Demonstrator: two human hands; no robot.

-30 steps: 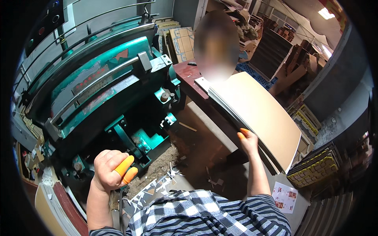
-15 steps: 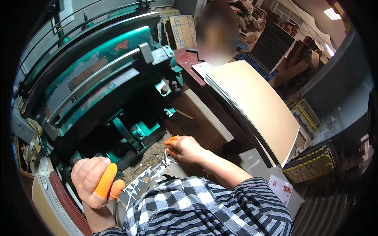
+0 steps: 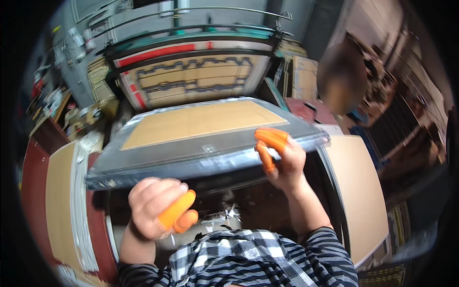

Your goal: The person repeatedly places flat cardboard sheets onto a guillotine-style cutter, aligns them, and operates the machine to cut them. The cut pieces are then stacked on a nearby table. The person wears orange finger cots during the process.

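Observation:
My left hand (image 3: 160,208) is curled closed in front of the near edge of the press's flat bed (image 3: 191,154). Orange finger cots cover its thumb and one finger; its palm side is hidden. Raised over the right part of the bed's near edge, my right hand (image 3: 289,160) has orange-covered fingers bent toward its thumb. A small pale spot shows between them, too blurred to name. A tan board sheet (image 3: 205,123) lies flat on the bed. Behind it stands the press's upright face, with a tan die board (image 3: 201,79) bearing dark cutting lines.
A stack of tan boards (image 3: 356,191) stands at my right, and another stack (image 3: 61,201) at my left. White scraps (image 3: 232,213) lie below the bed. Beyond the right side is a person (image 3: 342,79), near a dark red table (image 3: 311,109).
The press has opened: its bed now lies out before me with the sheet on it. My right hand has risen from the scraps below. The view has turned; my left hand stays closed.

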